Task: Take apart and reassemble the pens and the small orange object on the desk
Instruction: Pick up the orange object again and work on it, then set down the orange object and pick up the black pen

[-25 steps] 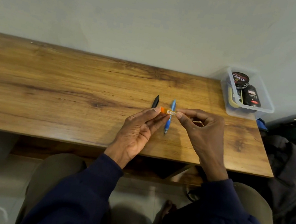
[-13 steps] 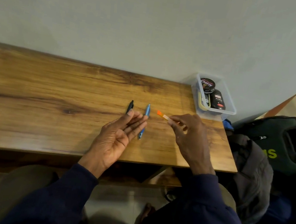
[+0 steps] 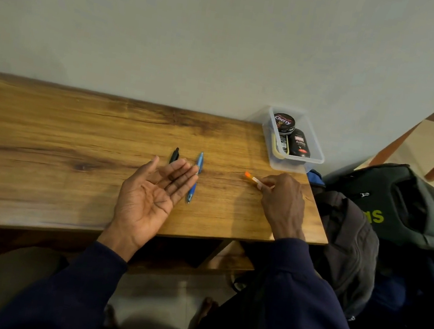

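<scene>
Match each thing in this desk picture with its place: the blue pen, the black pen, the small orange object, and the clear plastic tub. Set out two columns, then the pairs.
Things:
1. blue pen
2. black pen
3. small orange object
4. clear plastic tub

Places:
A. pinched in the right hand
B. at the desk's far right corner, by the wall
C. partly hidden behind the fingers of the open left hand
D. lying on the desk just right of the left hand's fingertips

Pairs: 1-D, 2-C, 3-A, 4-B

Wooden desk: black pen left of blue pen
Small orange object: right of both pens
Clear plastic tub: desk's far right corner
</scene>
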`<state>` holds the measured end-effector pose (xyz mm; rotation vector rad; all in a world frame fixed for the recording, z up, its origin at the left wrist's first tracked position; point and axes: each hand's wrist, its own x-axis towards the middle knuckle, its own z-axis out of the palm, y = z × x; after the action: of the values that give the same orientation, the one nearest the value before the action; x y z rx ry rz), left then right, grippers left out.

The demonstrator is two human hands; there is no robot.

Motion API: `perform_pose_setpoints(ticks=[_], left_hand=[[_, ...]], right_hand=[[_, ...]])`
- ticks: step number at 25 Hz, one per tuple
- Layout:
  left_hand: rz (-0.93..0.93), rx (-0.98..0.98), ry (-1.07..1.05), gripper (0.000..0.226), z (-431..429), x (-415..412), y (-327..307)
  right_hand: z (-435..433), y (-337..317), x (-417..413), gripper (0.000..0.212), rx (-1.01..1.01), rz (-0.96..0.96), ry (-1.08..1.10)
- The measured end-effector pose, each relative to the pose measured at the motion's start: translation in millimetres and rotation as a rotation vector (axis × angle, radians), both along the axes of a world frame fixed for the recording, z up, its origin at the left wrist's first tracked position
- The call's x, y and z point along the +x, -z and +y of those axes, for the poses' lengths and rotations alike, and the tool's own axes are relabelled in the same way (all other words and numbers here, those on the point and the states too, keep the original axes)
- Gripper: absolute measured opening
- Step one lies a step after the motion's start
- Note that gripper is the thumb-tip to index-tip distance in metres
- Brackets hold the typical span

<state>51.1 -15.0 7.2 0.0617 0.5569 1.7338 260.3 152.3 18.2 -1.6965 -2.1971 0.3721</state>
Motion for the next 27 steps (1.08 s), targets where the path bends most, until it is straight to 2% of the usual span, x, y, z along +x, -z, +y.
perform_pose_setpoints(ticks=[5,10,14,17,20,23,27], left_hand=[[-0.004,0.032,0.012,0.046,-1,-2,6],[-0.025,0.064,0.028,0.057,0,-1,9],[-0.054,0.097,0.047,0.068,-1,0,5],[-0.068,0.114,0.062,0.075,0,1,3],[-0.066,0.102,0.079,0.080,1,0,3],[-0.047,0.097,0.089,0.082,1,-1,3],[-0.055,0.100,0.081,0.085,0,0,-1]], right_hand=[[-5,1,-2,0.022,-0.015,-0.045,0.048],[-7,1,-8,0.028,-0.001,0.002,-0.003],[-17,-3,-12,0.028,0.146,0.043,-0.057],[-34,-14,-19,0.017,0.214,0.272,-0.274],[-65,-26,-42,0.015,0.148,0.427,-0.593],[-92,-29,-68,0.016,0.056,0.376,-0.782],[-106,-22,-80,0.016,0.044,0.233,-0.762]])
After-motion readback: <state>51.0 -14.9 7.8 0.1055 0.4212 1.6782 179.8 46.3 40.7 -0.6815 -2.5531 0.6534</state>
